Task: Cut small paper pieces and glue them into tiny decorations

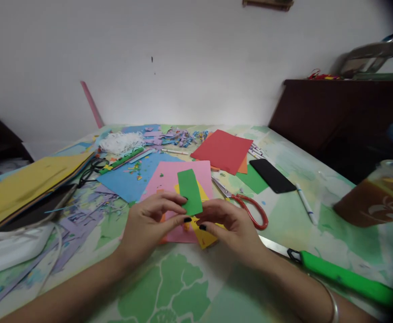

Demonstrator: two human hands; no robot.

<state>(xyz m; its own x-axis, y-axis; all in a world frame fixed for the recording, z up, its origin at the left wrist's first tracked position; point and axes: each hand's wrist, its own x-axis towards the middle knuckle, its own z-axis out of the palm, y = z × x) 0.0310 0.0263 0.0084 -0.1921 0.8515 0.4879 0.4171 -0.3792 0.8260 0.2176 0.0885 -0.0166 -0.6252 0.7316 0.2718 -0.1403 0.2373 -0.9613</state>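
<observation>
A green paper strip (189, 188) is held raised and slightly tilted by the left hand (146, 222), whose fingers are clamped on its lower left edge. The fingers of the right hand (235, 224) are placed at its lower right corner, curled with the thumb close to the fingertips; whether the corner is pinched by them cannot be told. Beneath and just beyond the fingers, a pink sheet (163, 177) and a yellow piece of paper (207, 237) are laid on the counter (169, 287). To the right of the fingers, red-handled scissors (236, 196) are placed open, with a black phone (272, 176) farther out beside a marker (306, 204), on which any lettering is too small to be read. At far right, a cup (368, 202) of brown drink is marked with a white printed motif, too blurred for a brand to be made out. Beyond the fingers, a red sheet (222, 151) is seen to the right and a blue sheet (124, 179) to the left.
</observation>
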